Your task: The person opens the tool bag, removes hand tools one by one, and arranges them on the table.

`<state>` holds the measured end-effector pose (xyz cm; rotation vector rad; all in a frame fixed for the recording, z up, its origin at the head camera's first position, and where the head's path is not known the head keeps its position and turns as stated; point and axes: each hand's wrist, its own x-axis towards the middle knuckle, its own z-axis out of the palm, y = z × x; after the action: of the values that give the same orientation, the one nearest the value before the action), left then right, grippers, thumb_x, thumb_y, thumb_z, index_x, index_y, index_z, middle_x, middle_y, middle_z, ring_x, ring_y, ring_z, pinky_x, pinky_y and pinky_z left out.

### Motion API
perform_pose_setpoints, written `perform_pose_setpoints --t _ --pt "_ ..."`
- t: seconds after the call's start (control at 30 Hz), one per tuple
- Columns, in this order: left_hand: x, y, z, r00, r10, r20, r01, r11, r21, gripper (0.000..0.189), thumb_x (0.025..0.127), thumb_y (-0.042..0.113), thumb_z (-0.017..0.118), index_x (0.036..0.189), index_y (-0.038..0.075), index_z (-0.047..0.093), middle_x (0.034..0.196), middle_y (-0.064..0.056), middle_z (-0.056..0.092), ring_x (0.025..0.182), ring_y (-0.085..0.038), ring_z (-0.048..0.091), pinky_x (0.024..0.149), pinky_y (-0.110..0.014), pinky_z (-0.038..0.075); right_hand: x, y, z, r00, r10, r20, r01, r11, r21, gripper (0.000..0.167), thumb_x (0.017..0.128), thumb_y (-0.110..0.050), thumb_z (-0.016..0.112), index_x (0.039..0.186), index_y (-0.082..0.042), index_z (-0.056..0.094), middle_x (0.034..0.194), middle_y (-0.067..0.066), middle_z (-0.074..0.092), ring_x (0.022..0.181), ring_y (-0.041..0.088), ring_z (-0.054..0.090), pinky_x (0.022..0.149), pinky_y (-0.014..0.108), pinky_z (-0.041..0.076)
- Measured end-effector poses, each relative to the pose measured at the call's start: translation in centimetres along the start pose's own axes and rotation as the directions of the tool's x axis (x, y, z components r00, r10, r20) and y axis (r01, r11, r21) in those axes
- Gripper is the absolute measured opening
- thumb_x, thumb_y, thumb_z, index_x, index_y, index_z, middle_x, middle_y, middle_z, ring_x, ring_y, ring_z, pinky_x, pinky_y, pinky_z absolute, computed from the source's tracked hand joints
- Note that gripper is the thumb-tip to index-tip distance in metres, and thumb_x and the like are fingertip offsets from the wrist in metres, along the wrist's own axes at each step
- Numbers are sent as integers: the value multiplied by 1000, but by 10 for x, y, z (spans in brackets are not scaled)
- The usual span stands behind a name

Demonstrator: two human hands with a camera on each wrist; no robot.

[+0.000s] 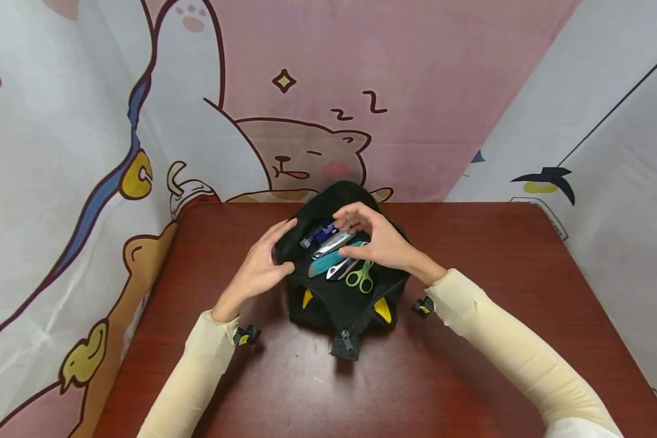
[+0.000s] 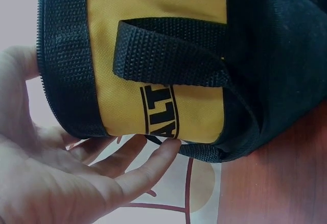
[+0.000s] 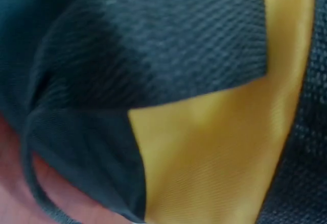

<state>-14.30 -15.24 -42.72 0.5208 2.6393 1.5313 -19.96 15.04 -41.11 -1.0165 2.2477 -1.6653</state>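
A black and yellow tool bag [image 1: 339, 304] stands with its zippered mouth spread apart. Inside lie a dark blue tube-like item [image 1: 319, 233], a silver utility knife [image 1: 328, 244], a teal utility knife [image 1: 322, 264], a white and black box cutter [image 1: 337, 270] and green-handled scissors [image 1: 361, 280]. My left hand [image 1: 260, 264] rests along the bag's left rim, thumb and fingers spread apart; in the left wrist view its extended fingers touch the yellow side. Over the bag's mouth is my right hand [image 1: 385, 240], fingers loosely bent, thumb over the teal knife. Whether that thumb touches it, I cannot tell.
The bag stands near the back edge of a reddish-brown table [image 1: 317, 395]. A cartoon-printed cloth [image 1: 416, 73] hangs behind and at both sides. A webbing loop [image 2: 168, 53] sticks out from the bag's yellow side, and a zipper pull [image 1: 347, 344] hangs at its front.
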Motion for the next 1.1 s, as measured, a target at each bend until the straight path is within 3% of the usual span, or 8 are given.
perform_pose_setpoints --t 0.13,0.33,0.47,0.77,1.1 --pt "-1 -2 -2 1000 4 5 -4 1000 -16 88 89 -4 69 171 12 44 178 -16 34 140 -39 47 104 -56 42 -1 11 2 997 65 49 -62 996 -58 62 90 -1 89 145 -6 61 131 12 67 118 31 64 107 50 52" --pt "-2 -3 -4 1000 3 11 -3 1000 -17 87 90 -4 68 172 12 43 178 -16 34 139 -40 46 103 -56 41 -2 30 6 991 100 88 -91 991 -102 65 85 5 92 142 2 60 123 23 68 114 44 64 105 64 50" --pt "-3 -5 -5 1000 5 14 -4 1000 -21 87 91 -4 68 172 11 42 178 -16 34 137 -40 46 103 -56 41 0 44 10 987 115 108 -101 987 -127 65 84 7 92 141 3 60 123 28 67 115 48 64 106 63 51" --pt "-4 -8 -5 1000 7 11 -6 999 -36 86 90 -7 68 171 11 44 177 -16 35 147 -39 44 113 -61 41 -2 69 23 977 157 142 -133 977 -167 64 81 6 95 136 2 63 119 20 71 112 37 67 104 55 53" --pt "-5 -11 -6 1000 2 18 -1 998 -60 86 90 -7 67 171 12 45 177 -14 36 139 -38 53 106 -54 45 -3 82 30 970 182 159 -142 962 -231 63 79 6 96 133 1 64 114 14 72 110 33 68 105 55 53"
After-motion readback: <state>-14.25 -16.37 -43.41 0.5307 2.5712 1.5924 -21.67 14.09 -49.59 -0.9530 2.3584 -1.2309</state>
